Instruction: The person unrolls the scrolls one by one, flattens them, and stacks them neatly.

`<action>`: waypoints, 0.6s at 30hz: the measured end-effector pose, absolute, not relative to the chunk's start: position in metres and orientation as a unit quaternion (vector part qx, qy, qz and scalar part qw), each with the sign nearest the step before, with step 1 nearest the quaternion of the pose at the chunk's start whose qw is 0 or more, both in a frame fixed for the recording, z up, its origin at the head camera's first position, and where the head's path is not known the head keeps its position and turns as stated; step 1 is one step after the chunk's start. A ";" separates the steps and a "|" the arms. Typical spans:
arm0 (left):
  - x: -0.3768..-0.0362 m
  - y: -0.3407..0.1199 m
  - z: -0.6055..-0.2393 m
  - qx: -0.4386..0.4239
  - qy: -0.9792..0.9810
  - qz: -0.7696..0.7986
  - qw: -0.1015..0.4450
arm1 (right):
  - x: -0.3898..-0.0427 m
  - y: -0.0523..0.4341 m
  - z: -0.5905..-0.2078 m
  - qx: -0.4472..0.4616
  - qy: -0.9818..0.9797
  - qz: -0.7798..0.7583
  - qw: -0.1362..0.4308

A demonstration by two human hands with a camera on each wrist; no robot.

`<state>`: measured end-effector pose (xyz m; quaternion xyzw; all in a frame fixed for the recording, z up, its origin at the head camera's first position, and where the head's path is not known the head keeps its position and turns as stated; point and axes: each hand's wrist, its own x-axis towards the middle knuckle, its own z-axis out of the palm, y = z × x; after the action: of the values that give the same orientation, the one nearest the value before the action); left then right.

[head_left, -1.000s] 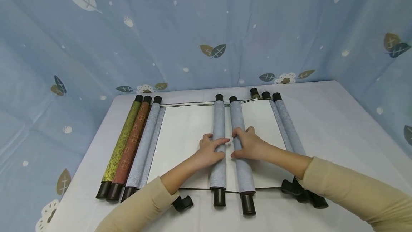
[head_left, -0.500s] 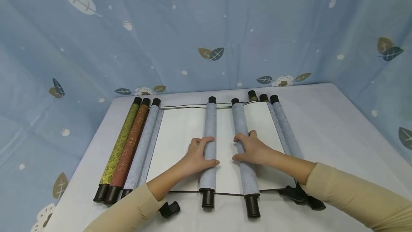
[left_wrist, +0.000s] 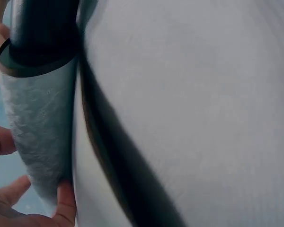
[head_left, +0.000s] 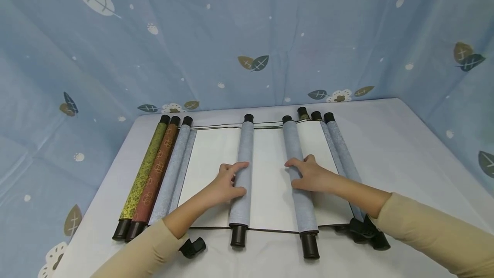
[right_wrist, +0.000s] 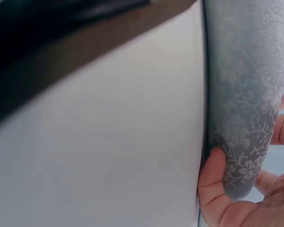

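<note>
From the head camera, the left hand (head_left: 225,183) grips the left blue roll (head_left: 243,170) and the right hand (head_left: 312,177) grips the right blue roll (head_left: 299,170), white paper (head_left: 270,175) spread between them on the table (head_left: 405,149). In the left wrist view, fingers (left_wrist: 66,203) curl round the left roll (left_wrist: 38,132). In the right wrist view, a thumb (right_wrist: 213,184) presses the right roll (right_wrist: 246,94).

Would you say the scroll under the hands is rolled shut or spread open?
Partly spread: white paper shows between its two rolls.

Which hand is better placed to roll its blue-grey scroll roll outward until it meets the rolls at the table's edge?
Probably the right hand: its blue-grey scroll roll lies nearer the right-side rolls than the left hand and its roll lie to the left-side rolls.
</note>
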<state>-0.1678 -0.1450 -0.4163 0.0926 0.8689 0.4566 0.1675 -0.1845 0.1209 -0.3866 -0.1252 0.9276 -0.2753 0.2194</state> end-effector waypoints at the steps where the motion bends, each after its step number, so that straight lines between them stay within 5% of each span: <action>1: -0.169 -0.146 -0.416 0.094 0.869 0.455 0.169 | -0.185 0.122 -0.386 -0.128 0.927 -0.274 0.220; 18: -0.173 -0.158 -0.417 0.088 0.888 0.416 0.175 | -0.182 0.131 -0.387 -0.140 0.937 -0.275 0.165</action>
<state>-0.1733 -0.1577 -0.4166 0.0877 0.8879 0.4162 0.1751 -0.1824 0.1315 -0.3868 -0.1395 0.9368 -0.2751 0.1649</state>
